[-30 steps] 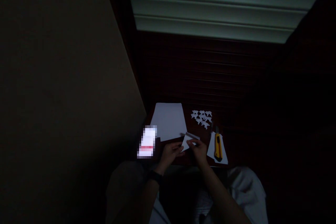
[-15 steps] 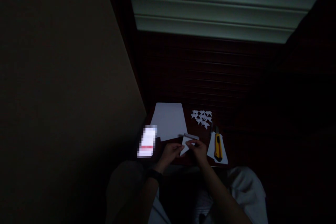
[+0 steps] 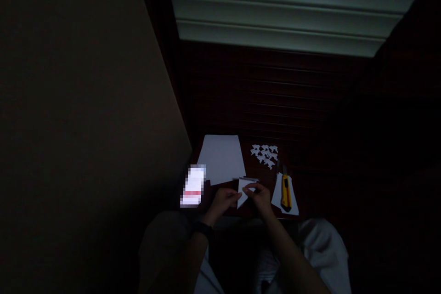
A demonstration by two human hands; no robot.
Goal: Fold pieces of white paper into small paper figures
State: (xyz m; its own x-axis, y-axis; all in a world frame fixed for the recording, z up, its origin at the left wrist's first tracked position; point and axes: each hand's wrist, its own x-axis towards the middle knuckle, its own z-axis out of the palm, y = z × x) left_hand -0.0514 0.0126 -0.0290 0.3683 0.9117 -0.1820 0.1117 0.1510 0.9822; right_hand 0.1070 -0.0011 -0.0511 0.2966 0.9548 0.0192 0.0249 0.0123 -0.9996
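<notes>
A small folded piece of white paper (image 3: 242,198) is held between both hands at the near side of a dark table. My left hand (image 3: 223,200) pinches its left edge, a dark band on the wrist. From the right, my right hand (image 3: 260,196) grips the paper with thumb and fingers, its fingertips resting on the face. The paper narrows to a point toward me. Just beyond its top edge lies a thin pale strip (image 3: 251,178), perhaps a pen or ruler; the dim light hides its kind.
Left of my hands lies a lit, blurred phone (image 3: 193,187), beside a large white paper sheet (image 3: 222,158). Several small folded paper figures (image 3: 265,154) are clustered at the back right. A yellow utility knife (image 3: 285,193) rests on white paper pieces (image 3: 277,197). A wall (image 3: 103,101) rises at left.
The folded paper has turned and tilted slightly between my fingers, its lower point now showing more clearly. Both hands have stayed almost in place.
</notes>
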